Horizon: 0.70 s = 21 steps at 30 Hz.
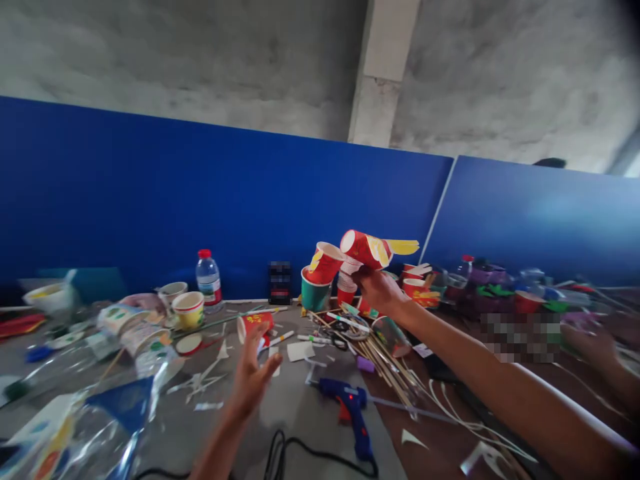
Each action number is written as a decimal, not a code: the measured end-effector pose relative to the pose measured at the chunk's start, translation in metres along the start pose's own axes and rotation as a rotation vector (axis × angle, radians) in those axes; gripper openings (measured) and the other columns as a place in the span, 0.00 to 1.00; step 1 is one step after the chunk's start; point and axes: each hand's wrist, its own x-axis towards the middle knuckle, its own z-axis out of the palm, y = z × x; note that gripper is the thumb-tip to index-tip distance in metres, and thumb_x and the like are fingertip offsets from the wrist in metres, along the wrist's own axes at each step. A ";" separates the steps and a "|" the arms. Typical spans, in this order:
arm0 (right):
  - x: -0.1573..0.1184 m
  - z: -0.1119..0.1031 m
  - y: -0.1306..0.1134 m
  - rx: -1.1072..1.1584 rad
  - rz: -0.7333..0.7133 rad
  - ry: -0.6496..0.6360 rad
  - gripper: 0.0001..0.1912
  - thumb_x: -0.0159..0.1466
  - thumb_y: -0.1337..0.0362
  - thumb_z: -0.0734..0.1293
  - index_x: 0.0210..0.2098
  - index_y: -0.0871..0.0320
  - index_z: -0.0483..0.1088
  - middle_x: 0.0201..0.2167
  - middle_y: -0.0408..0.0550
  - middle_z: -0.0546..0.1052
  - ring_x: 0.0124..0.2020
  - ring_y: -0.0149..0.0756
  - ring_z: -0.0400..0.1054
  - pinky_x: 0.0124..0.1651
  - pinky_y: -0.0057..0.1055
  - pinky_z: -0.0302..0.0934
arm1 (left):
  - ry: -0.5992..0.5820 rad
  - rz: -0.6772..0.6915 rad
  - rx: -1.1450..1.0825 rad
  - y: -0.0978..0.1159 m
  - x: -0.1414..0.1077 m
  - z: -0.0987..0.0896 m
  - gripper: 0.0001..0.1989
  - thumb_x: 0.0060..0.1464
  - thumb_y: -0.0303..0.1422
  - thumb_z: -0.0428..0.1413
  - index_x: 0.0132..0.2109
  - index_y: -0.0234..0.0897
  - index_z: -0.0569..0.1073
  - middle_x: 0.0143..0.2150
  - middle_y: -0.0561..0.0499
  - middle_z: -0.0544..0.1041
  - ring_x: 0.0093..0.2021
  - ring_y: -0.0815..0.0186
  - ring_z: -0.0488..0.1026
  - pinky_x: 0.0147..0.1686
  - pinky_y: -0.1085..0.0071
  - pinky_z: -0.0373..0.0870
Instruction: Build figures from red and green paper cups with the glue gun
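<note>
Head view: the yellow-winged red cup lies just above my right grip, the nearer of the 2, long axis left to right. Its fingertips are hidden; I cannot tell whether they clamp it. My left grip, spread apart, stands near another red cup on the table.

Right hand just under a yellow-winged red cup, beside stacked cups; grip unclear. Left hand spread, near a tipped red cup. Blue glue gun on its side; capped bottle upright against blue partition.
</note>
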 end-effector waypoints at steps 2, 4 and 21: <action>-0.003 0.007 -0.026 -0.003 -0.083 -0.031 0.16 0.64 0.70 0.57 0.45 0.59 0.74 0.45 0.58 0.77 0.44 0.44 0.72 0.42 0.32 0.63 | -0.050 -0.001 -0.080 0.001 -0.001 0.001 0.37 0.45 0.49 0.61 0.59 0.38 0.63 0.60 0.37 0.66 0.62 0.50 0.62 0.60 0.52 0.56; -0.009 0.015 -0.051 0.000 -0.161 -0.053 0.16 0.64 0.70 0.58 0.45 0.58 0.74 0.45 0.57 0.77 0.45 0.44 0.72 0.41 0.32 0.64 | -0.050 0.012 -0.149 0.004 -0.002 0.002 0.39 0.44 0.49 0.61 0.61 0.38 0.60 0.63 0.36 0.63 0.64 0.50 0.59 0.61 0.53 0.54; -0.028 0.033 -0.111 -0.054 -0.515 -0.011 0.19 0.58 0.78 0.60 0.44 0.62 0.75 0.44 0.62 0.78 0.54 0.49 0.67 0.56 0.41 0.59 | -0.074 0.022 -0.187 0.033 -0.001 -0.009 0.33 0.45 0.36 0.64 0.57 0.37 0.61 0.54 0.41 0.70 0.55 0.53 0.68 0.56 0.57 0.63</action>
